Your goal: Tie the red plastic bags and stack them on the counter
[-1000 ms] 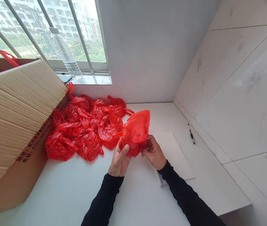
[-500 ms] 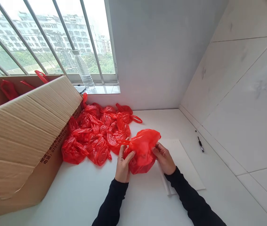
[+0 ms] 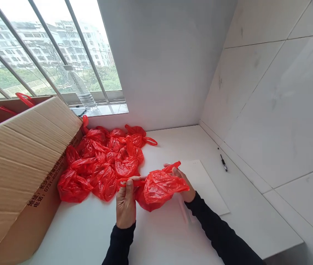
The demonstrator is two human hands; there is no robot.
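Between my hands, over the white table [image 3: 90, 232], is a red plastic bag [image 3: 160, 187] with crumpled, bulging sides. My left hand [image 3: 125, 206] pinches its left handle between thumb and fingers. At the bag's upper right, my right hand [image 3: 185, 184] grips the plastic near the other handle; its fingers are partly hidden behind the bag. What the bag contains cannot be made out. Just left of it lie several knotted red bags [image 3: 105, 158] in a pile, pressed close together.
A large cardboard box [image 3: 26, 154] with red bags inside stands at the left. A water bottle [image 3: 81, 90] leans on the windowsill. White paper [image 3: 211, 191] lies beside my right forearm, with a black pen [image 3: 224, 163] farther right.
My left hand has moved from the bag's side to its left handle, and my hands are farther apart. The bag has tipped and stretched sideways. The view has shifted to the right.
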